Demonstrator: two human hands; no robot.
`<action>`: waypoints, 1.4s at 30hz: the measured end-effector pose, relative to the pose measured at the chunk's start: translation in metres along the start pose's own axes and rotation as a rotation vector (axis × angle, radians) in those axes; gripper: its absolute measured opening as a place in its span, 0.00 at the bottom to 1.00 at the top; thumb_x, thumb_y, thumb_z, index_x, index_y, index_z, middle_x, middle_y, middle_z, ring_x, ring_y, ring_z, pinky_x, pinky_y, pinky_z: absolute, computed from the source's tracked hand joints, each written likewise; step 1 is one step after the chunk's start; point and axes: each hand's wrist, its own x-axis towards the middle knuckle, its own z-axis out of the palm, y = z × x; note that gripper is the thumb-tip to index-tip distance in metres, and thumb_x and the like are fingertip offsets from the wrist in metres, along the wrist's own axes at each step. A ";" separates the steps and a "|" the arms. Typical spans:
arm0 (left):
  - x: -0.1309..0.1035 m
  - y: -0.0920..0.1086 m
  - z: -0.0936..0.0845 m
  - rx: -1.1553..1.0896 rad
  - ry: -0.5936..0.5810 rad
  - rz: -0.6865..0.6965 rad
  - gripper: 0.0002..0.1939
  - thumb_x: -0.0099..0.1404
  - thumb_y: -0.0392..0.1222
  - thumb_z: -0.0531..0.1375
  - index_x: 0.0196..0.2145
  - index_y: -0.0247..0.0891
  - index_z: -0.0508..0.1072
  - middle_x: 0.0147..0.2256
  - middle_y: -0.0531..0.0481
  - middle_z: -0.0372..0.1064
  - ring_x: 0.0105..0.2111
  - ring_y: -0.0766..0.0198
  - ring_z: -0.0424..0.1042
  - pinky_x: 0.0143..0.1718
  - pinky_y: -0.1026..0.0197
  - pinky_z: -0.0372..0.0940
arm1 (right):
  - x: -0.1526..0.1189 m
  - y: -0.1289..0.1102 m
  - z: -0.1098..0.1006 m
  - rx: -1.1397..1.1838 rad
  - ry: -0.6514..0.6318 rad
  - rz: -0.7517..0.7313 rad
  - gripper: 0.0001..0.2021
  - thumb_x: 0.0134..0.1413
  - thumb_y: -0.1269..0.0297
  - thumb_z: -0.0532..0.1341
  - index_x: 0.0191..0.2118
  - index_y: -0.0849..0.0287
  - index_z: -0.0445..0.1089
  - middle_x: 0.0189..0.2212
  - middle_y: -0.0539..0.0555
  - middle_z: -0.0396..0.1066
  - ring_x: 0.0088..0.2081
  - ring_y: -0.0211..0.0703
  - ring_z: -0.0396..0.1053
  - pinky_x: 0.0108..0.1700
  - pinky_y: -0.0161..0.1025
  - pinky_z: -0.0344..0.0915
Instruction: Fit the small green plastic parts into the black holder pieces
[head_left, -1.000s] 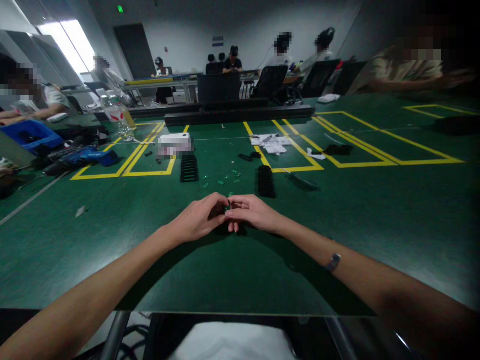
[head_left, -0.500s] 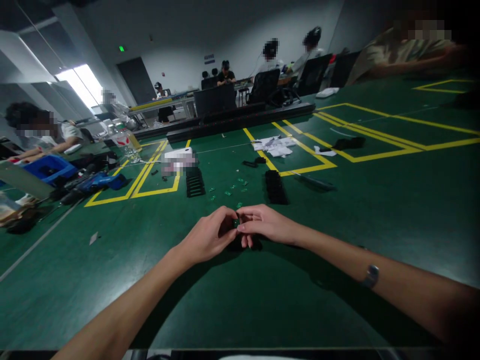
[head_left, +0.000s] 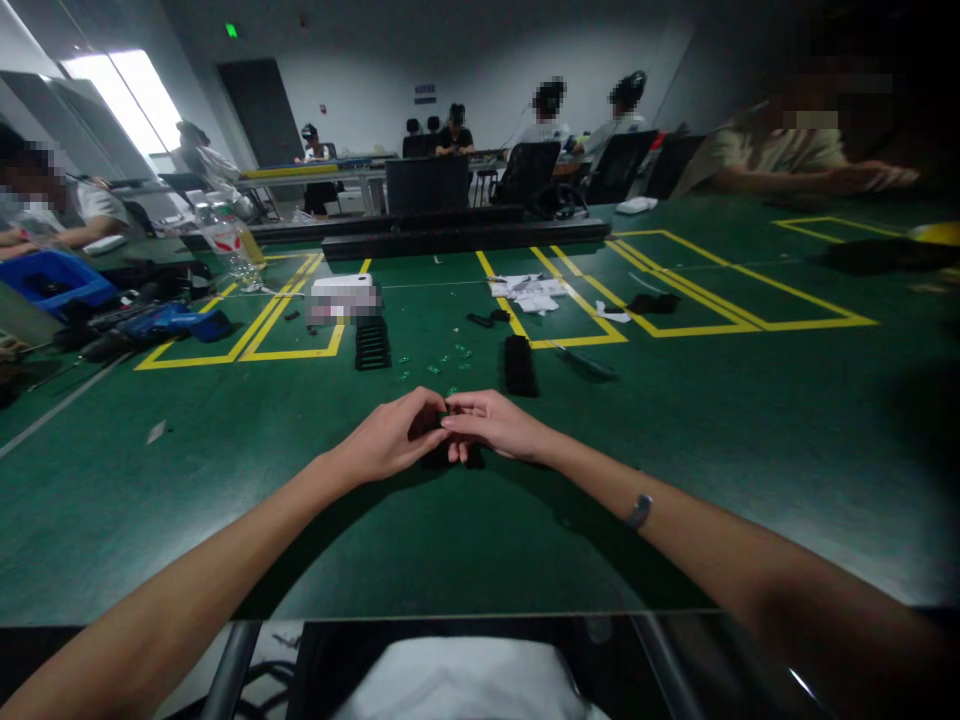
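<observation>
My left hand and my right hand meet above the green table, fingertips touching. Both are closed in a pinch around something small and dark that the fingers mostly hide. Just beyond them lie several small green pieces. A black slotted rack stands behind my left hand, and a black block-like holder is behind my right hand. Small black parts lie farther back between the two.
White crumpled papers, a white device and a clear bottle are farther back. Blue-and-black tools and a blue bin lie left. People sit around, one at the far right.
The view has tilted and shifted, so the hands appear farther left and higher. Both hands stay together; the green piece seen between the fingertips earlier is now mostly hidden.
</observation>
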 end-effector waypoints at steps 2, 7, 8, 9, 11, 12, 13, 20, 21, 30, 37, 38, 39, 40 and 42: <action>0.000 0.000 -0.001 -0.005 0.004 0.014 0.13 0.71 0.48 0.56 0.48 0.38 0.63 0.35 0.49 0.68 0.32 0.64 0.67 0.33 0.61 0.62 | 0.000 0.001 -0.001 -0.002 0.000 -0.009 0.14 0.58 0.57 0.65 0.40 0.64 0.68 0.26 0.53 0.74 0.26 0.39 0.74 0.28 0.33 0.70; -0.001 0.002 -0.002 -0.024 -0.013 0.018 0.13 0.71 0.47 0.56 0.49 0.38 0.63 0.34 0.50 0.68 0.31 0.64 0.67 0.32 0.62 0.62 | 0.000 0.005 -0.005 -0.026 -0.023 -0.013 0.13 0.61 0.58 0.63 0.42 0.64 0.68 0.27 0.54 0.74 0.27 0.38 0.74 0.29 0.33 0.70; -0.001 0.002 -0.002 -0.023 -0.013 0.022 0.13 0.71 0.46 0.56 0.49 0.38 0.63 0.34 0.49 0.68 0.31 0.64 0.67 0.32 0.62 0.62 | 0.000 0.005 -0.005 -0.028 -0.024 -0.016 0.13 0.61 0.59 0.62 0.42 0.64 0.68 0.27 0.54 0.74 0.27 0.38 0.74 0.29 0.33 0.70; -0.002 0.002 -0.002 -0.021 -0.013 0.026 0.13 0.71 0.46 0.56 0.49 0.38 0.63 0.35 0.49 0.68 0.31 0.64 0.67 0.32 0.62 0.62 | 0.000 0.006 -0.006 -0.029 -0.027 -0.014 0.13 0.61 0.58 0.62 0.43 0.64 0.68 0.27 0.54 0.75 0.27 0.37 0.74 0.29 0.32 0.70; -0.002 0.002 -0.003 -0.018 -0.013 0.031 0.13 0.71 0.46 0.56 0.48 0.37 0.63 0.35 0.49 0.68 0.31 0.64 0.67 0.33 0.62 0.62 | 0.000 0.007 -0.007 -0.027 -0.028 -0.011 0.13 0.61 0.58 0.63 0.43 0.64 0.68 0.27 0.54 0.75 0.26 0.37 0.73 0.29 0.32 0.69; -0.002 0.001 -0.003 -0.017 -0.014 0.031 0.13 0.71 0.46 0.56 0.48 0.37 0.63 0.35 0.49 0.68 0.31 0.64 0.67 0.32 0.62 0.62 | 0.000 0.007 -0.007 -0.026 -0.029 -0.006 0.14 0.61 0.57 0.63 0.43 0.64 0.68 0.27 0.54 0.75 0.26 0.37 0.73 0.29 0.32 0.69; -0.002 0.001 -0.003 -0.016 -0.015 0.031 0.13 0.71 0.45 0.56 0.48 0.37 0.63 0.35 0.49 0.68 0.31 0.64 0.67 0.32 0.62 0.62 | 0.000 0.007 -0.007 -0.024 -0.028 -0.006 0.14 0.61 0.57 0.63 0.43 0.64 0.68 0.27 0.54 0.75 0.26 0.37 0.73 0.29 0.32 0.69; -0.002 0.002 -0.001 -0.007 -0.006 0.024 0.13 0.70 0.46 0.56 0.48 0.37 0.63 0.35 0.49 0.67 0.31 0.64 0.66 0.32 0.62 0.62 | 0.000 0.006 -0.006 -0.022 -0.032 -0.020 0.15 0.60 0.56 0.64 0.42 0.64 0.68 0.27 0.55 0.75 0.27 0.38 0.74 0.30 0.34 0.70; -0.002 0.002 -0.001 -0.007 -0.005 0.023 0.13 0.71 0.46 0.56 0.48 0.37 0.63 0.35 0.49 0.67 0.31 0.64 0.66 0.32 0.62 0.62 | 0.000 0.006 -0.006 -0.021 -0.033 -0.017 0.15 0.59 0.55 0.64 0.42 0.64 0.68 0.27 0.54 0.75 0.27 0.38 0.74 0.31 0.34 0.70; -0.003 0.003 -0.001 -0.007 -0.007 0.021 0.11 0.71 0.45 0.56 0.47 0.37 0.64 0.34 0.50 0.66 0.30 0.64 0.65 0.32 0.62 0.61 | 0.000 0.005 -0.005 -0.020 -0.040 -0.020 0.15 0.59 0.54 0.64 0.39 0.63 0.68 0.26 0.53 0.74 0.27 0.39 0.74 0.29 0.33 0.70; -0.002 0.003 -0.002 -0.011 -0.007 0.023 0.11 0.70 0.45 0.56 0.47 0.37 0.64 0.34 0.49 0.66 0.31 0.64 0.66 0.32 0.62 0.62 | -0.001 0.003 -0.004 -0.020 -0.041 -0.014 0.16 0.59 0.54 0.64 0.40 0.64 0.68 0.26 0.53 0.74 0.27 0.39 0.74 0.29 0.34 0.69; -0.002 0.003 -0.002 -0.014 -0.004 0.022 0.11 0.70 0.45 0.56 0.47 0.37 0.64 0.34 0.49 0.67 0.31 0.64 0.66 0.32 0.62 0.62 | -0.001 0.003 -0.004 -0.015 -0.035 -0.013 0.16 0.59 0.54 0.64 0.40 0.64 0.68 0.26 0.53 0.74 0.27 0.39 0.74 0.29 0.33 0.69; -0.002 0.003 -0.002 -0.018 -0.002 0.022 0.11 0.71 0.45 0.56 0.47 0.37 0.64 0.35 0.49 0.67 0.31 0.64 0.66 0.32 0.62 0.62 | -0.001 0.002 -0.004 -0.011 -0.028 -0.013 0.15 0.59 0.55 0.64 0.40 0.64 0.68 0.26 0.53 0.74 0.27 0.39 0.74 0.29 0.33 0.69; -0.002 0.004 -0.002 -0.021 0.000 0.023 0.12 0.71 0.45 0.56 0.47 0.37 0.64 0.35 0.49 0.67 0.31 0.64 0.66 0.33 0.62 0.62 | -0.001 0.002 -0.003 -0.008 -0.023 -0.011 0.15 0.59 0.55 0.64 0.39 0.64 0.68 0.26 0.53 0.74 0.27 0.38 0.74 0.29 0.33 0.69; -0.001 0.004 -0.002 -0.024 0.003 0.025 0.12 0.71 0.45 0.56 0.47 0.37 0.64 0.35 0.49 0.67 0.31 0.64 0.66 0.33 0.61 0.63 | -0.001 0.001 -0.002 0.000 -0.018 -0.011 0.14 0.59 0.56 0.64 0.38 0.64 0.68 0.26 0.52 0.73 0.27 0.38 0.75 0.29 0.32 0.69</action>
